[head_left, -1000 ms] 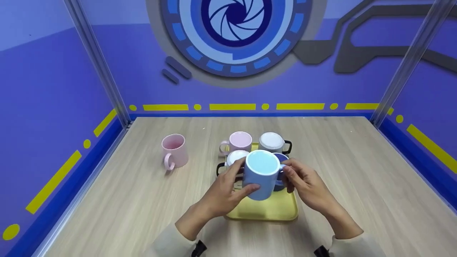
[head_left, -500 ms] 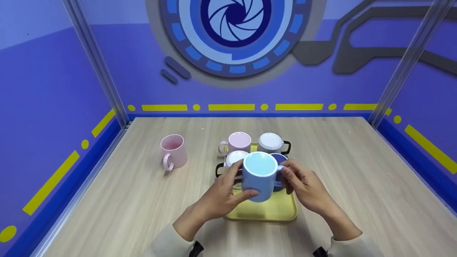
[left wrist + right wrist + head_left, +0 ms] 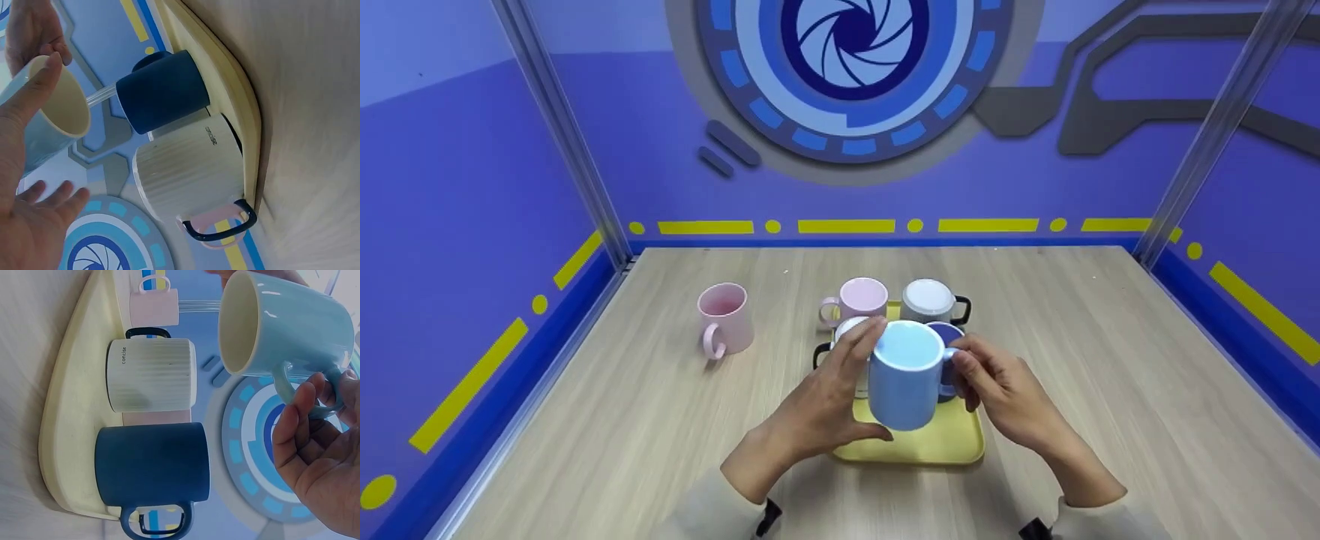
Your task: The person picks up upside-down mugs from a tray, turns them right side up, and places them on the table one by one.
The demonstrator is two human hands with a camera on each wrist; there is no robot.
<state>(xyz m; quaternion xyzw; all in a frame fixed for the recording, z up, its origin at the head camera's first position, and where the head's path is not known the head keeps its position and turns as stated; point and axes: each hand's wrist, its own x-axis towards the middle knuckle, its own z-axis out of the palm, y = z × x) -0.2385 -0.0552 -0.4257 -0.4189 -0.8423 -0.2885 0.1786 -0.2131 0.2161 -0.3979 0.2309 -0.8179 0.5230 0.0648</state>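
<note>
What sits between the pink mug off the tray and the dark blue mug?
The white ribbed mug marked "concise", on the tray; the right wrist view shows it between the pink mug and the dark blue mug.

The light blue mug (image 3: 304,332) is gleaming with a smooth, glossy glaze, while the dark blue mug (image 3: 152,464) is looking matt and the white mug (image 3: 152,374) is showing a ribbed surface. The tray (image 3: 915,448) is looking like smooth plastic, and the table (image 3: 1110,375) is showing wood grain.

Bright light casts soft shadows and glints off the pale-blue mug (image 3: 301,329).
</note>
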